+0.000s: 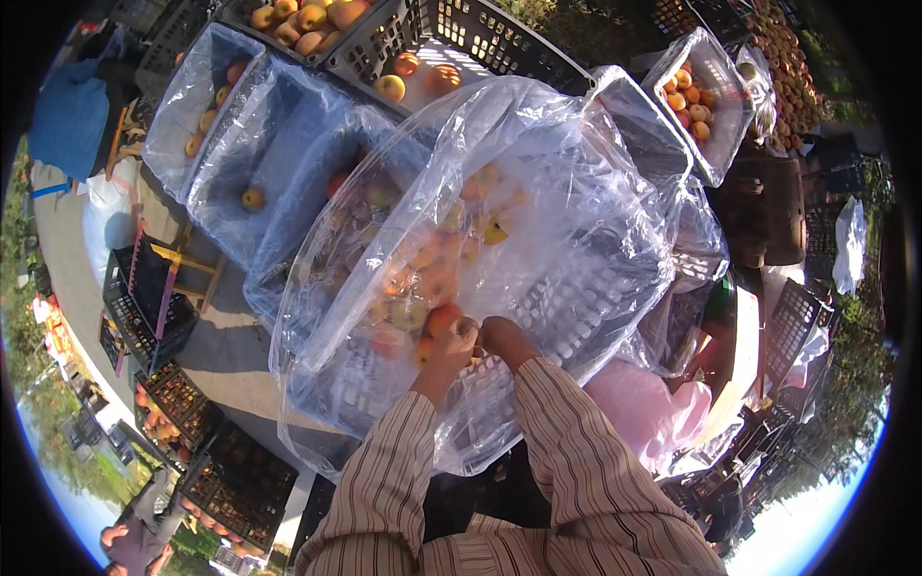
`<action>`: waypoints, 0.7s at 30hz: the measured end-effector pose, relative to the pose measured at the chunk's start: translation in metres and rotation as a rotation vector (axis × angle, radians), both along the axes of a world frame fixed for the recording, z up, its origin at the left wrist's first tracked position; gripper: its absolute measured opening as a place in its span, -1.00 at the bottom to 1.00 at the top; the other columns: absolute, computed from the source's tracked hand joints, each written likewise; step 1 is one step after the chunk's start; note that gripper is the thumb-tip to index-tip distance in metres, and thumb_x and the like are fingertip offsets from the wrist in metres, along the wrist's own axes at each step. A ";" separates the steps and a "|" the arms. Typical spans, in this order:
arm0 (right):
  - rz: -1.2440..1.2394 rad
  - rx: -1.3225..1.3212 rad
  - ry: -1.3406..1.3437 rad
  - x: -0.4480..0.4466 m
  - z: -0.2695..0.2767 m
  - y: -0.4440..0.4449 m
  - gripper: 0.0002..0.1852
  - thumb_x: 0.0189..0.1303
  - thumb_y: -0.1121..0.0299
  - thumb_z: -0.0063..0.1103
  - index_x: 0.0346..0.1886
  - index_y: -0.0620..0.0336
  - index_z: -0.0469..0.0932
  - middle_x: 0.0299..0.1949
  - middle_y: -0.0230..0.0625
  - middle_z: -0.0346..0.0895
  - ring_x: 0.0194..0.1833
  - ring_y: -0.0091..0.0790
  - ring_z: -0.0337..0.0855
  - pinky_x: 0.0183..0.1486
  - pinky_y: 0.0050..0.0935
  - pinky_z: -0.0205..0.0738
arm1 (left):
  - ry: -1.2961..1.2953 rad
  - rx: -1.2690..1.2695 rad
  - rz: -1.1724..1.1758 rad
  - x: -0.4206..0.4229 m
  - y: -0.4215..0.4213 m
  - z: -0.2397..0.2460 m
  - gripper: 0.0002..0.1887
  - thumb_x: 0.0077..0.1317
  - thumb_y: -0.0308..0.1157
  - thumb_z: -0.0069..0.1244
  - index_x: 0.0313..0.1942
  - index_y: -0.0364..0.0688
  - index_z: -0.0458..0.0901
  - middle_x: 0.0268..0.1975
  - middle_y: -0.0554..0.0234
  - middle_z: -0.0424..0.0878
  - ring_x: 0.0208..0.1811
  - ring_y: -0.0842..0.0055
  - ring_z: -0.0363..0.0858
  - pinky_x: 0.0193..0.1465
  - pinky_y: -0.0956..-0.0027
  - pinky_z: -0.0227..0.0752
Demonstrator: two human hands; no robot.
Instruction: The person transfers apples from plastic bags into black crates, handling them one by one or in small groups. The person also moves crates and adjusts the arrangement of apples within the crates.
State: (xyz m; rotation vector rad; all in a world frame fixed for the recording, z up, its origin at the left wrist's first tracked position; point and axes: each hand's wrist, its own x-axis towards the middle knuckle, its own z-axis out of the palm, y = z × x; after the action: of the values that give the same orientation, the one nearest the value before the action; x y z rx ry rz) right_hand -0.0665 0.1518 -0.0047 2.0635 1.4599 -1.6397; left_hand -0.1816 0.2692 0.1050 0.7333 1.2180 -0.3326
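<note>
A black plastic crate lined with a clear plastic bag (576, 237) stands before me, its loose film spreading over the left side. Red and yellow apples (432, 270) lie inside it, partly seen through the film. My left hand (457, 344) is close to a red apple at the near part of the crate, fingers curled. My right hand (506, 340) is almost against the left one, also with bent fingers. Something small may be between the fingertips, but I cannot tell what it is or which hand has it.
Film-lined crates (252, 158) stand at the left, a few apples in them. Behind is an open black crate (504, 36) with several apples. A lined crate of apples (702, 104) stands back right, a pink plastic bag (648, 414) near right. A person (140, 529) is at the lower left.
</note>
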 end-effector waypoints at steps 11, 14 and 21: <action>-1.029 -0.064 0.330 0.012 0.005 0.059 -0.50 0.22 0.09 0.13 0.11 0.23 0.46 -0.09 -0.21 0.60 0.00 -0.28 0.62 -0.05 -0.31 0.54 | 0.365 0.611 0.353 -0.071 0.034 0.053 -0.45 0.39 0.00 -0.02 -0.21 -0.47 0.62 -0.37 0.16 0.64 -0.30 0.45 0.55 -0.16 0.23 0.45; -0.751 -0.015 0.316 -0.018 0.049 0.071 -0.37 0.12 0.08 0.25 0.20 0.24 0.41 0.02 -0.14 0.55 0.11 -0.12 0.57 0.11 -0.22 0.51 | 0.209 0.591 0.134 -0.103 -0.009 -0.002 -0.62 0.28 -0.19 0.07 -0.15 -0.39 0.59 -0.33 0.05 0.67 -0.25 0.35 0.64 -0.17 0.25 0.47; -0.643 -0.085 0.129 -0.027 0.060 0.063 -0.12 -0.16 0.02 0.46 0.26 0.25 0.35 0.20 0.09 0.34 0.17 0.04 0.49 0.21 -0.16 0.44 | 0.388 0.796 -0.732 -0.061 -0.033 0.006 -0.41 0.10 -0.26 0.24 0.08 -0.31 0.40 0.02 -0.03 0.50 -0.06 0.02 0.61 -0.03 0.04 0.52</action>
State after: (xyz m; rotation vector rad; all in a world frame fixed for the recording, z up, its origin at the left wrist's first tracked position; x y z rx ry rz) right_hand -0.0935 0.2149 0.0554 2.5826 0.7550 -2.0247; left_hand -0.2426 0.2364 0.1114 1.8860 1.4153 -0.6170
